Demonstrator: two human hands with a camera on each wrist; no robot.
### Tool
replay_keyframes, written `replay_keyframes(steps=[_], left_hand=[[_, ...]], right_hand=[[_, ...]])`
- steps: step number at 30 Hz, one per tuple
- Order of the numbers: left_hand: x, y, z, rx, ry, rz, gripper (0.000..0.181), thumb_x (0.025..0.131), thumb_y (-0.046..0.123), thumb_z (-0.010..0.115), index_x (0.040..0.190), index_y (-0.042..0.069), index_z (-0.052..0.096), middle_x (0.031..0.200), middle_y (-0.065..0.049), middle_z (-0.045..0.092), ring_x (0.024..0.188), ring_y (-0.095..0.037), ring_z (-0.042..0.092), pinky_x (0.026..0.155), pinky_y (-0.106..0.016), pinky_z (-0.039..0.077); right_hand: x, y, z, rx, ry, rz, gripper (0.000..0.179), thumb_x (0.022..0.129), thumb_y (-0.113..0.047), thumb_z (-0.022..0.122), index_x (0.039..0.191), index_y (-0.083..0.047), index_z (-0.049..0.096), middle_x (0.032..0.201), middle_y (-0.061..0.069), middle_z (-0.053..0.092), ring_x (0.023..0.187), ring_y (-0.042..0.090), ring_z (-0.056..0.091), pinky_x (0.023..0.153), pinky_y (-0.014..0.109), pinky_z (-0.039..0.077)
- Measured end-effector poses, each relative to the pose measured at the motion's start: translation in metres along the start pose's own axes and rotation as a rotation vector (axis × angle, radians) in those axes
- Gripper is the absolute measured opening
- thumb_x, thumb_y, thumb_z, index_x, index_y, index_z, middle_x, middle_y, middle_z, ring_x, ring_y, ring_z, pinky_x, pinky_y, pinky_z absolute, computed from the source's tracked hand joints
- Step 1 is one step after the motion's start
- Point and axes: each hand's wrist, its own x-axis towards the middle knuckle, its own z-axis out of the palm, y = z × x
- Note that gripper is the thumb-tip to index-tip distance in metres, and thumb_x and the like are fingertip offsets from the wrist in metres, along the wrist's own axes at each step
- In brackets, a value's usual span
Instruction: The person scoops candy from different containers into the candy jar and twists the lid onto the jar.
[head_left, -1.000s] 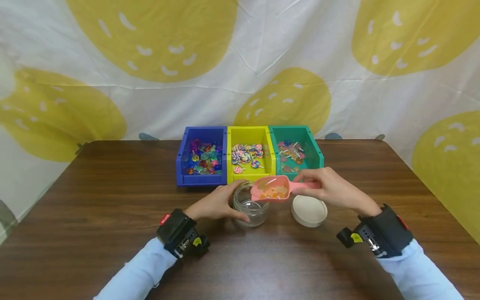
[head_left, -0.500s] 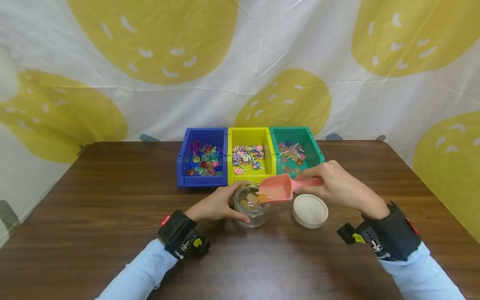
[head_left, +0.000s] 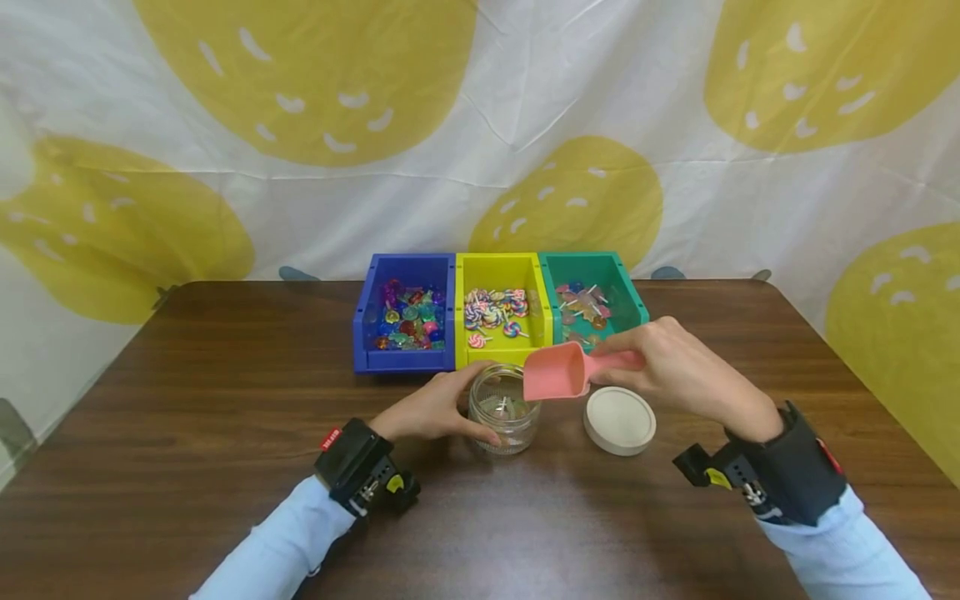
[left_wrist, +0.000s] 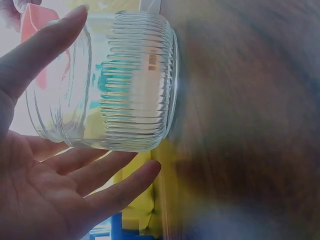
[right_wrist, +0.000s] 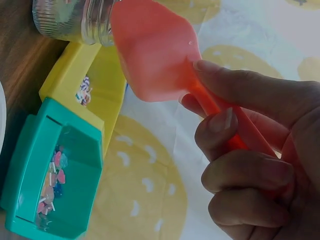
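Observation:
My left hand (head_left: 435, 408) grips a clear glass jar (head_left: 516, 435), thumb on the near side and fingers beyond. The jar stands upright on the table, its mouth uncovered, with pale translucent pieces low inside. My right hand (head_left: 667, 367) holds a pink scoop (head_left: 555, 372) by its handle. The scoop is tilted, its lip over the jar's right rim, and no pieces show in its bowl. In the right wrist view, fingers curl round the handle. Ribbed glass (left_wrist: 135, 85) shows between thumb and fingers in the left wrist view.
A white round lid (head_left: 619, 421) lies right of the jar. Behind stand three joined bins: blue (head_left: 405, 361) with coloured gems, yellow (head_left: 498, 265) with swirl lollipops, and green (head_left: 633, 312) with small translucent lollipops. A patterned cloth (head_left: 337, 208) hangs behind the table.
The translucent pieces have slid from the scoop into the jar. The scoop has tipped further and shifted slightly right and up. The left hand stays on the jar.

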Motion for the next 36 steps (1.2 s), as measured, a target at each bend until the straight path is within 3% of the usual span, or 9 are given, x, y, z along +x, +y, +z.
replay_keyframes(steps=[7, 15, 20, 23, 28, 30, 31, 33, 36], left_hand=[[0.0, -0.001, -0.001, -0.006, -0.008, -0.002, 0.079, 0.07, 0.033, 0.074, 0.134, 0.01, 0.033, 0.125, -0.01, 0.05, 0.111, -0.024, 0.046, 0.095, -0.042, 0.039], [-0.002, -0.001, -0.004, 0.021, -0.02, 0.0, 0.085, 0.071, 0.038, 0.073, 0.137, 0.008, 0.029, 0.129, -0.011, 0.047, 0.117, -0.025, 0.043, 0.098, -0.045, 0.035], [-0.007, -0.002, -0.018, 0.0, 0.003, -0.01, 0.079, 0.076, 0.04, 0.067, 0.137, 0.005, 0.03, 0.132, -0.013, 0.044, 0.119, -0.027, 0.044, 0.092, -0.04, 0.042], [-0.011, -0.003, -0.032, -0.011, 0.101, -0.033, 0.066, 0.08, 0.036, 0.064, 0.132, 0.005, 0.038, 0.127, -0.015, 0.048, 0.111, -0.027, 0.051, 0.087, -0.036, 0.047], [-0.019, -0.006, -0.055, 0.104, 0.414, -0.127, 0.045, 0.085, 0.025, 0.061, 0.12, -0.001, 0.048, 0.105, -0.017, 0.058, 0.094, -0.028, 0.057, 0.079, -0.039, 0.049], [-0.021, -0.008, -0.062, 0.152, 0.532, -0.187, 0.04, 0.085, 0.02, 0.061, 0.115, -0.004, 0.049, 0.096, -0.018, 0.057, 0.088, -0.029, 0.057, 0.075, -0.039, 0.049], [-0.023, -0.009, -0.065, 0.17, 0.579, -0.215, 0.038, 0.085, 0.018, 0.06, 0.114, -0.005, 0.049, 0.092, -0.018, 0.056, 0.085, -0.029, 0.055, 0.073, -0.038, 0.048], [-0.026, -0.011, -0.07, 0.186, 0.663, -0.269, 0.036, 0.085, 0.014, 0.059, 0.113, -0.006, 0.048, 0.089, -0.019, 0.051, 0.081, -0.03, 0.052, 0.07, -0.037, 0.045], [-0.031, -0.014, -0.076, 0.162, 0.732, -0.354, 0.039, 0.085, 0.012, 0.056, 0.117, -0.007, 0.043, 0.093, -0.021, 0.046, 0.084, -0.031, 0.047, 0.071, -0.037, 0.039]], right_hand=[[0.002, 0.009, 0.003, 0.025, -0.023, 0.02, 0.021, 0.078, -0.016, 0.068, 0.093, -0.002, 0.069, 0.081, 0.005, 0.068, 0.065, 0.01, 0.056, 0.056, 0.022, 0.047], [0.006, 0.02, 0.006, 0.042, -0.041, 0.031, 0.018, 0.08, -0.018, 0.066, 0.093, -0.005, 0.068, 0.059, -0.007, 0.047, 0.055, 0.008, 0.036, 0.049, 0.019, 0.03], [0.012, 0.025, 0.005, 0.045, 0.024, 0.081, 0.024, 0.081, -0.021, 0.065, 0.096, -0.003, 0.067, 0.064, -0.002, 0.054, 0.058, 0.011, 0.041, 0.051, 0.022, 0.034], [0.021, 0.026, 0.005, 0.019, 0.066, 0.111, 0.025, 0.082, -0.019, 0.065, 0.097, 0.0, 0.066, 0.065, 0.0, 0.056, 0.057, 0.013, 0.043, 0.051, 0.023, 0.034], [0.043, 0.023, 0.011, -0.064, 0.073, 0.12, 0.025, 0.083, -0.014, 0.062, 0.1, 0.004, 0.064, 0.072, 0.011, 0.063, 0.05, 0.014, 0.043, 0.047, 0.024, 0.032], [0.051, 0.019, 0.016, -0.122, 0.073, 0.101, 0.025, 0.082, -0.012, 0.063, 0.101, 0.004, 0.065, 0.083, 0.015, 0.066, 0.053, 0.017, 0.049, 0.047, 0.025, 0.036], [0.056, 0.017, 0.019, -0.155, 0.073, 0.092, 0.022, 0.081, -0.012, 0.063, 0.097, 0.003, 0.066, 0.08, 0.014, 0.065, 0.053, 0.018, 0.048, 0.046, 0.026, 0.036], [0.065, 0.013, 0.026, -0.221, 0.076, 0.075, 0.016, 0.08, -0.013, 0.065, 0.09, 0.0, 0.068, 0.077, 0.011, 0.064, 0.056, 0.021, 0.052, 0.044, 0.027, 0.039], [0.076, 0.005, 0.036, -0.328, 0.067, 0.066, 0.009, 0.08, -0.012, 0.065, 0.082, -0.003, 0.068, 0.07, 0.01, 0.058, 0.055, 0.023, 0.052, 0.04, 0.03, 0.04]])
